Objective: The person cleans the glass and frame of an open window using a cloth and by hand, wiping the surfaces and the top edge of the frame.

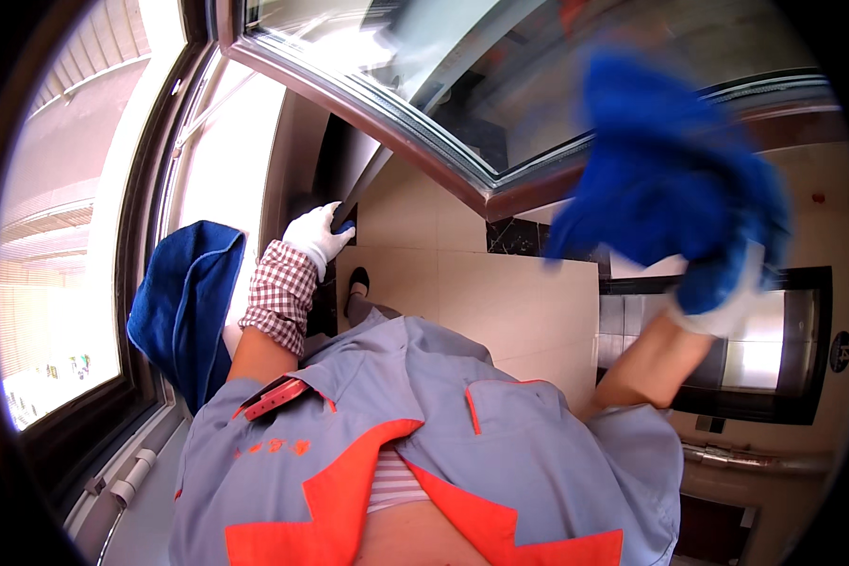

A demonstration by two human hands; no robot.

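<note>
My right hand [725, 283], in a white and blue work glove, grips a blue cloth [651, 184]. Motion blurs both of them, and the cloth overlaps the lower part of a glass pane [509, 92]. That pane sits in a brown window sash [396, 127] swung inward; whether the cloth touches the glass is unclear. On the other side, my left hand [318, 232] wears a similar glove below a checked sleeve cover. It is at a dark edge by the window, its fingers partly hidden. A second blue cloth [187, 311] lies folded beside my left forearm; its support is hidden.
The dark window frame [141, 191] stands at left, with bright outdoors beyond. Beige floor tiles [460, 297] lie below, where a black shoe [358, 279] shows. At right are a dark-framed metal door [760, 347] and a horizontal pipe [750, 458].
</note>
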